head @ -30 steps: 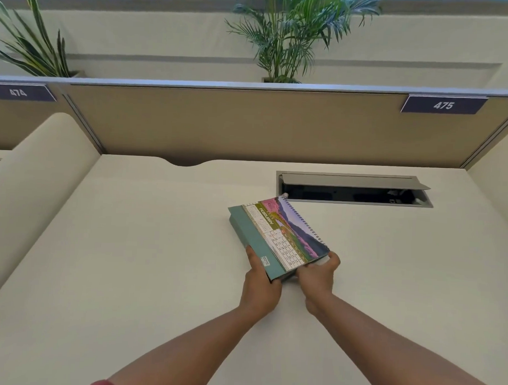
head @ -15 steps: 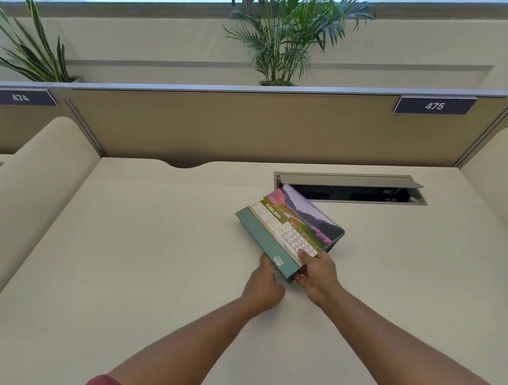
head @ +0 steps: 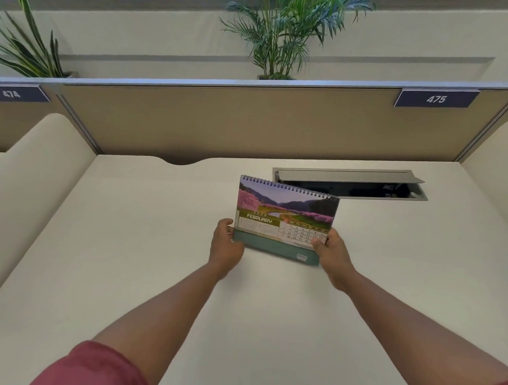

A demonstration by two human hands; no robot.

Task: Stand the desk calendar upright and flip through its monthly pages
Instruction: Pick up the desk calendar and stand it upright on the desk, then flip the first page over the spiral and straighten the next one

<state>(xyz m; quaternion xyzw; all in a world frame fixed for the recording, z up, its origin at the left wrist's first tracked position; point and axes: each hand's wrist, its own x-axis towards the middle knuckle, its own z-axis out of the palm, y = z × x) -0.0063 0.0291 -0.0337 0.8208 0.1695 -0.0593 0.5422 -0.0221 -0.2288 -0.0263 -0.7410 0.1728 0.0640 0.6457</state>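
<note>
The calendar (head: 286,219) is gripped at its lower corners by the left hand (head: 226,243) and right hand (head: 330,251), raised on the desk (head: 130,245) — if released before its base is spread, it could fold flat.

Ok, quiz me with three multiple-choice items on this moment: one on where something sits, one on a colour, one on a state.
1. What lies directly behind the calendar?
A. the open cable hatch
B. a keyboard
C. a mug

2. What colour is the calendar's base strip?
A. red
B. teal
C. black

3. How is the calendar right now?
A. lying flat, untouched
B. closed inside a drawer
C. raised with its February page facing the person, held at both lower corners

Answers:
1 A, the hatch with its lid raised shows just past the spiral edge.
2 B, the band under the date grid is teal.
3 C, left hand and right hand grip it.
</note>
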